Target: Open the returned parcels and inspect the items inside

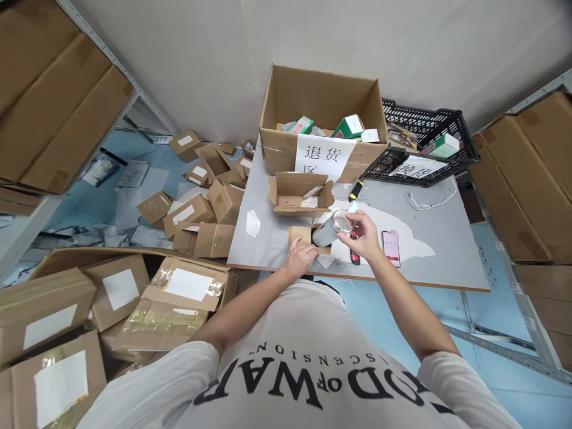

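Plain white wall (pixel 201 47), blue floor (pixel 89 202), grey table (pixel 447 250).

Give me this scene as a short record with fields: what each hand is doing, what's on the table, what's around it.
left hand: on a small cardboard box
right hand: gripping a silver cylinder by its end
table: open small carton, large carton with paper sign, black crate, phone
floor, left: scattered cardboard boxes
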A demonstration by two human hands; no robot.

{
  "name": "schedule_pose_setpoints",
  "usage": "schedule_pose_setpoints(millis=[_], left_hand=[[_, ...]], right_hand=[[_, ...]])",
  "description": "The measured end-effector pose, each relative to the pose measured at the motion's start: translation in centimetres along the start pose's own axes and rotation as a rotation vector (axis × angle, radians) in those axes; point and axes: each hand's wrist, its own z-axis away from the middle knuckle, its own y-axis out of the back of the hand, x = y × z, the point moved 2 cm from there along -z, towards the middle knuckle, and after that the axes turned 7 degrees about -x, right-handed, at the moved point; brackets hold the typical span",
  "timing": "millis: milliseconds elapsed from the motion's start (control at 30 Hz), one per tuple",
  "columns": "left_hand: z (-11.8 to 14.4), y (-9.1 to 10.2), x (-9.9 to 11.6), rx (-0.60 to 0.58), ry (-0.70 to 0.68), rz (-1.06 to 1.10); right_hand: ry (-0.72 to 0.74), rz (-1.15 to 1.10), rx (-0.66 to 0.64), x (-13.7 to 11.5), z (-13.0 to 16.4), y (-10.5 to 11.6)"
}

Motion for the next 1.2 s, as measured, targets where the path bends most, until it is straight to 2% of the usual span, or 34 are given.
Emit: schedule_pose_setpoints(millis=[367,633,800,1000,1200], left_hand=[[0.5,-0.1,-0.3,0.008,-0.026,0.012],[0.2,-0.3,-0.5,0.029,-0.039,-0.009],[0.1,0.0,-0.3,0.016,-0.024,-0.025],[0.1,-0.1,-0.1,0.006,-0.027,-0.051],[0.0,-0.2,-0.2,0.019,-0.031,-0.063]], right_hand=[[0.1,0.175,-0.232,0.0,1.5,-1.9],[0.019,0.226,-0.336,0.1,1.5,-2.3],[0.042,0.209,-0.321,-0.2,1.7,-2.8],[-0.039,0.19,-0.255,0.6,2.3,-3.4],[0.012,0.272,-0.174,1.0,3.0,-4.3]])
